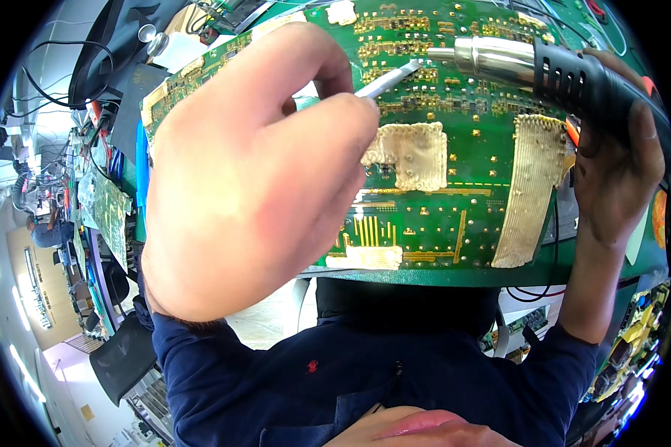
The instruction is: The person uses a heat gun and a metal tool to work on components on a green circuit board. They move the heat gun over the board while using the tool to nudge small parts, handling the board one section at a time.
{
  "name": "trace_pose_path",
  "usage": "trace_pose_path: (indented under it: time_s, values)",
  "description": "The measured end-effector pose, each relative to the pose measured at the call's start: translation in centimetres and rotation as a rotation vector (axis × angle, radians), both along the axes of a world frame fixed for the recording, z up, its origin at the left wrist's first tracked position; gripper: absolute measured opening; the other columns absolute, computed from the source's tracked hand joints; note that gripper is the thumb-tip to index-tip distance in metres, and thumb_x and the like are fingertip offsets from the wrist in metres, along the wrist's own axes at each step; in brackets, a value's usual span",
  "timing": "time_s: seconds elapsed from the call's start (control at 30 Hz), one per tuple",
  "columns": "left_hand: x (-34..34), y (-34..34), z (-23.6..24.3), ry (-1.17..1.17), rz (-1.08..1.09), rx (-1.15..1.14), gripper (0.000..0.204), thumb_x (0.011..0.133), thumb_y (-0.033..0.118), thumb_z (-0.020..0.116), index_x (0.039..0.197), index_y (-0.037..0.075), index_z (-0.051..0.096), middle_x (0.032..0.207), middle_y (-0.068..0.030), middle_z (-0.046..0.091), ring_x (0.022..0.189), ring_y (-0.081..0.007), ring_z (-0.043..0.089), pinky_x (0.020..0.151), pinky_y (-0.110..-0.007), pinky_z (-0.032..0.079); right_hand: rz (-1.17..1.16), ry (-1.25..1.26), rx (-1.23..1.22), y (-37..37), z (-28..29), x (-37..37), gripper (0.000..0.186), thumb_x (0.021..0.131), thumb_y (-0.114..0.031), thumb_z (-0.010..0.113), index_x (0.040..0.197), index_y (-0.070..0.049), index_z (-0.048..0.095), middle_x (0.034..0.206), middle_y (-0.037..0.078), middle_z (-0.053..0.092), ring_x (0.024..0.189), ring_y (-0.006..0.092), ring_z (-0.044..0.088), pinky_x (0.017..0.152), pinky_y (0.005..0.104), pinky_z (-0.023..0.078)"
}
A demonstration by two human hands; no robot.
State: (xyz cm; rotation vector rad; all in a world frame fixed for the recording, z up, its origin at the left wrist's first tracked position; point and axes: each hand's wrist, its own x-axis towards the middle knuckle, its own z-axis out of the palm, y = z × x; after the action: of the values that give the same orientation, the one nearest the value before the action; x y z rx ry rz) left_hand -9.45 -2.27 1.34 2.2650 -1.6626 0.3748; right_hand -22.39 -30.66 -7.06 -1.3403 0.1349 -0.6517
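Pinched in left hand [253,167]: slim metal tool [390,79]; best kept light, steady. Below, on bench [440,279]: green circuit board [481,160]; avoid scorching. Gripped in right hand [619,160]: hot-air gun [574,78]; keep nozzle [466,55] near tool's tip, heat even.

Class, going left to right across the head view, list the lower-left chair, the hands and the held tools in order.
Black chair, left hand, slim silver tool, heat gun nozzle, right hand.
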Motion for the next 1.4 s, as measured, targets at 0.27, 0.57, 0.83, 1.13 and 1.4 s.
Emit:
trace_pose_path:
  time_s: [0.27, 0.57, 0.83, 1.13, 1.4]
  values:
    - [0.9, -0.5, -1.4, 0.088, -0.078, -0.187, 0.025, 0.062, -0.013, 0.066, 0.085, -0.002, 0.07, 0.089, -0.0105, 0.064, 0.063, -0.0146, 0.059, 0.057, -0.023, 0.045, -0.034, -0.007, -0.099, -1.3, 0.1, -0.8, 0.061, 0.101, -0.042, 0.046, 0.136, 0.008, 0.05, 0.129, 0.02, 0.059, 0.113, 0.0213, 0.063, 0.088, 0.0244, 0.05]
    - [1.4, -0.7, -1.3, 0.064, -0.125, -0.185, 0.026, 0.062, -0.013, 0.065, 0.086, -0.002, 0.07, 0.088, -0.0114, 0.064, 0.07, -0.0177, 0.062, 0.064, -0.024, 0.049, -0.032, 0.012, -0.137, -1.3, 0.0, -0.6, 0.058, 0.103, -0.041, 0.042, 0.136, 0.007, 0.052, 0.129, 0.018, 0.061, 0.107, 0.0151, 0.063, 0.079, 0.0205, 0.05]
    - [2.3, -0.3, -2.4, -0.006, -0.137, -0.203, 0.026, 0.061, -0.012, 0.065, 0.084, -0.001, 0.071, 0.089, -0.0109, 0.065, 0.07, -0.0161, 0.064, 0.063, -0.024, 0.049, -0.112, -0.011, -0.05, 0.2, -0.4, 0.4, 0.058, 0.104, -0.04, 0.04, 0.137, 0.007, 0.05, 0.127, 0.019, 0.061, 0.103, 0.0164, 0.065, 0.081, 0.0214, 0.053]
    - [3.3, 0.2, -1.7, 0.015, -0.141, -0.075, 0.025, 0.063, -0.013, 0.065, 0.084, -0.001, 0.071, 0.089, -0.0109, 0.065, 0.069, -0.0146, 0.064, 0.062, -0.023, 0.049, 0.163, 0.011, -0.049, -2.8, -0.6, -0.9, 0.061, 0.101, -0.041, 0.041, 0.137, 0.007, 0.049, 0.124, 0.02, 0.062, 0.104, 0.0183, 0.066, 0.08, 0.022, 0.052]
    - [4.1, 0.9, -2.8, 0.049, -0.184, -0.15, 0.027, 0.062, -0.012, 0.066, 0.087, -0.002, 0.071, 0.088, -0.0135, 0.066, 0.069, -0.0157, 0.064, 0.062, -0.023, 0.049, -0.094, -0.089, -0.043, -1.7, -0.8, -0.7, 0.057, 0.105, -0.036, 0.038, 0.143, 0.005, 0.043, 0.14, 0.026, 0.05, 0.125, 0.0294, 0.055, 0.1, 0.0333, 0.046]
